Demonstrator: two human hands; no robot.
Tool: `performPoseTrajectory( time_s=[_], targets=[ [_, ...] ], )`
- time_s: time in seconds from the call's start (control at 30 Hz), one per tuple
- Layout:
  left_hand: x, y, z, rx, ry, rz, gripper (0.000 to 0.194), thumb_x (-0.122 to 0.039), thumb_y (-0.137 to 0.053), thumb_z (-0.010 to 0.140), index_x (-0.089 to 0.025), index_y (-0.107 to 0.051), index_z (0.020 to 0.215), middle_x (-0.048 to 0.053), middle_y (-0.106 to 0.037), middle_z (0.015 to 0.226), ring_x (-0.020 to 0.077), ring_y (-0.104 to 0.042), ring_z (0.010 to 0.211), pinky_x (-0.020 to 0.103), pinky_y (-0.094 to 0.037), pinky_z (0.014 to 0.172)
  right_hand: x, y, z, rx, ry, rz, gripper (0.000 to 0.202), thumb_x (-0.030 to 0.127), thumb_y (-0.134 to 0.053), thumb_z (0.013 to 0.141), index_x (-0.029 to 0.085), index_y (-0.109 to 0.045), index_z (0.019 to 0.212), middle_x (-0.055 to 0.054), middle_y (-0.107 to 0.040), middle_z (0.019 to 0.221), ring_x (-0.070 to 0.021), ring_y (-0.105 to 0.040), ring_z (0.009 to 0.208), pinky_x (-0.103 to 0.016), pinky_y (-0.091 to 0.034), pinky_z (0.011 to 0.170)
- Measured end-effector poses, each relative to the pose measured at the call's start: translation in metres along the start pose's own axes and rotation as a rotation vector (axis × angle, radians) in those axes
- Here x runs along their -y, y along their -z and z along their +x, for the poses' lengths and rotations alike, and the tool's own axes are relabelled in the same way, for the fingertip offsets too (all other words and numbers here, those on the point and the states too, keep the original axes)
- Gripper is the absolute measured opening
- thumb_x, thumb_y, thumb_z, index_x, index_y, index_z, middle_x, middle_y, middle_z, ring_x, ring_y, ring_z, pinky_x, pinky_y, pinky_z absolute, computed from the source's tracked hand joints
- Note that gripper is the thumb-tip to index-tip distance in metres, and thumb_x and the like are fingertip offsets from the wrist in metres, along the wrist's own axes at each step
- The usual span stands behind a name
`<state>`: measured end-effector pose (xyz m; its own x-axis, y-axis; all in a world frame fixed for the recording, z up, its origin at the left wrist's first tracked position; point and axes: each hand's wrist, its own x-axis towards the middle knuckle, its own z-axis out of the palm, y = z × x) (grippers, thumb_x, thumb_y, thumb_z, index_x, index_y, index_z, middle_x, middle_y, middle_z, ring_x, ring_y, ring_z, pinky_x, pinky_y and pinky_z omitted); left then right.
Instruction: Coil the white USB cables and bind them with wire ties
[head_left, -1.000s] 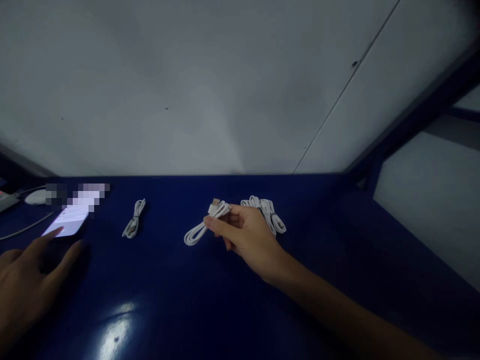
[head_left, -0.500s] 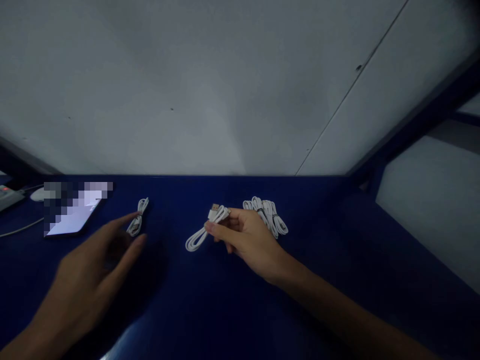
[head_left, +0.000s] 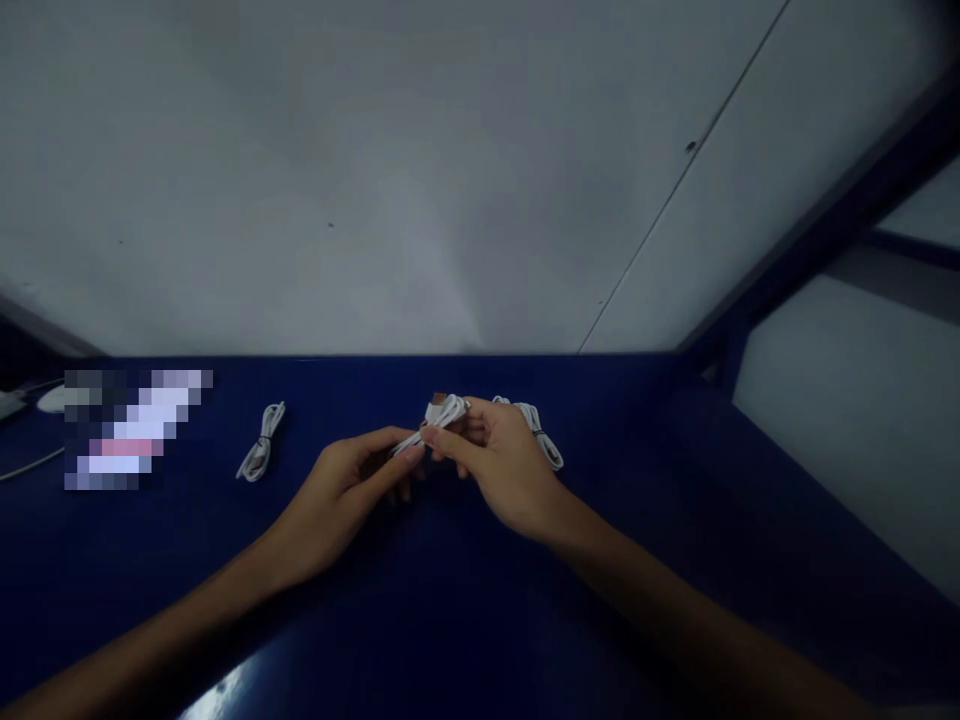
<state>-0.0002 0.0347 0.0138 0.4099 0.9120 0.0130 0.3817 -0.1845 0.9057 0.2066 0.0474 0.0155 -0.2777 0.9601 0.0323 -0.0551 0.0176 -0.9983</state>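
A white USB cable [head_left: 448,411], coiled into a bundle with its plug pointing up, is held above the blue table between both hands. My right hand [head_left: 501,450] pinches its middle between thumb and fingers. My left hand [head_left: 356,480] is closed on the cable's lower left loops, which it mostly hides. To the left lies another coiled white cable [head_left: 262,442], bound with a dark tie. Behind my right hand rest more coiled white cables [head_left: 546,440], partly covered by that hand.
The blue table [head_left: 420,620] meets a pale wall [head_left: 337,180] at its back edge. A device with a bright, blurred screen [head_left: 142,420] lies at the left, with a white cord [head_left: 34,466] beside it. A blue frame [head_left: 739,360] stands at the right.
My left hand has moved right from beside the lone cable and taken hold of the loops of the held cable. My right hand keeps its grip. The view has shifted slightly.
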Motion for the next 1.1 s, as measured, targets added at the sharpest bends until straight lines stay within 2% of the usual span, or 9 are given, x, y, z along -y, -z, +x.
performPoseTrajectory(
  time_s=[0.13, 0.3, 0.47, 0.63, 0.73, 0.83, 0.9, 1.0, 1.1],
  targets=[
    [0.008, 0.003, -0.003, -0.008, -0.024, 0.027, 0.030, -0.046, -0.062, 0.111, -0.024, -0.080, 0.118, -0.001, -0.075, 0.091, 0.0162, -0.063, 0.075, 0.028, -0.049, 0.069, 0.000, -0.002, -0.002, -0.002, -0.023, -0.015, 0.024, 0.039, -0.086, 0.093, 0.018, -0.074, 0.095, -0.002, -0.073, 0.082, -0.0171, -0.069, 0.075, -0.029, -0.051, 0.063],
    [0.009, 0.002, -0.010, -0.112, -0.116, 0.213, 0.022, -0.041, -0.065, 0.111, -0.027, -0.081, 0.117, -0.001, -0.077, 0.100, 0.0185, -0.066, 0.085, 0.030, -0.048, 0.079, 0.000, -0.002, -0.005, 0.062, -0.017, -0.009, 0.018, 0.035, -0.084, 0.096, 0.019, -0.078, 0.101, -0.004, -0.077, 0.092, -0.0183, -0.072, 0.084, -0.028, -0.053, 0.064],
    [0.009, -0.002, -0.013, -0.097, 0.014, -0.007, 0.028, -0.048, -0.063, 0.110, -0.027, -0.079, 0.118, -0.003, -0.070, 0.082, 0.0149, -0.058, 0.066, 0.026, -0.045, 0.061, -0.002, -0.003, -0.006, 0.088, -0.013, 0.048, 0.019, 0.039, -0.083, 0.096, 0.022, -0.078, 0.105, -0.003, -0.078, 0.094, -0.0144, -0.067, 0.072, -0.027, -0.051, 0.058],
    [0.007, -0.005, -0.013, -0.065, 0.054, -0.150, 0.028, -0.048, -0.064, 0.109, -0.024, -0.079, 0.111, -0.002, -0.072, 0.085, 0.0129, -0.058, 0.063, 0.025, -0.046, 0.058, -0.007, -0.006, -0.006, 0.096, -0.024, 0.108, 0.020, 0.037, -0.084, 0.094, 0.023, -0.078, 0.107, -0.001, -0.075, 0.092, -0.0121, -0.062, 0.067, -0.026, -0.047, 0.054],
    [0.006, -0.005, -0.013, -0.039, 0.051, -0.152, 0.029, -0.048, -0.064, 0.110, -0.023, -0.078, 0.111, -0.001, -0.073, 0.086, 0.0127, -0.059, 0.064, 0.025, -0.047, 0.060, -0.008, -0.008, -0.008, 0.043, -0.034, 0.086, 0.021, 0.038, -0.084, 0.094, 0.022, -0.078, 0.106, -0.002, -0.074, 0.091, -0.0134, -0.063, 0.070, -0.025, -0.045, 0.052],
    [0.006, -0.006, -0.015, -0.028, 0.049, -0.169, 0.031, -0.050, -0.062, 0.111, -0.022, -0.077, 0.110, -0.001, -0.073, 0.084, 0.0131, -0.060, 0.063, 0.025, -0.048, 0.060, -0.001, -0.007, -0.007, -0.039, 0.001, 0.040, 0.022, 0.041, -0.082, 0.095, 0.022, -0.078, 0.106, -0.005, -0.076, 0.097, -0.0188, -0.070, 0.085, -0.025, -0.049, 0.054],
    [0.005, -0.005, -0.016, -0.043, 0.053, -0.169, 0.034, -0.051, -0.060, 0.111, -0.022, -0.076, 0.113, 0.000, -0.073, 0.083, 0.0136, -0.060, 0.062, 0.026, -0.047, 0.059, 0.006, -0.001, -0.004, -0.101, 0.028, 0.035, 0.026, 0.043, -0.082, 0.094, 0.022, -0.078, 0.109, -0.007, -0.077, 0.103, -0.0221, -0.073, 0.095, -0.027, -0.054, 0.058],
    [0.006, -0.005, -0.017, -0.064, 0.063, -0.151, 0.036, -0.053, -0.057, 0.112, -0.023, -0.075, 0.121, 0.000, -0.075, 0.086, 0.0138, -0.061, 0.062, 0.026, -0.046, 0.057, 0.019, 0.017, 0.003, -0.202, 0.026, 0.005, 0.031, 0.047, -0.083, 0.092, 0.020, -0.078, 0.105, -0.009, -0.077, 0.106, -0.0234, -0.073, 0.097, -0.029, -0.057, 0.060],
    [0.007, -0.006, -0.017, -0.069, 0.062, -0.132, 0.036, -0.053, -0.056, 0.112, -0.024, -0.076, 0.122, 0.000, -0.075, 0.086, 0.0135, -0.060, 0.062, 0.026, -0.045, 0.056, 0.030, 0.045, 0.006, -0.230, -0.005, -0.060, 0.033, 0.050, -0.082, 0.093, 0.018, -0.080, 0.103, -0.008, -0.075, 0.092, -0.0199, -0.071, 0.081, -0.030, -0.055, 0.061]
  ],
)
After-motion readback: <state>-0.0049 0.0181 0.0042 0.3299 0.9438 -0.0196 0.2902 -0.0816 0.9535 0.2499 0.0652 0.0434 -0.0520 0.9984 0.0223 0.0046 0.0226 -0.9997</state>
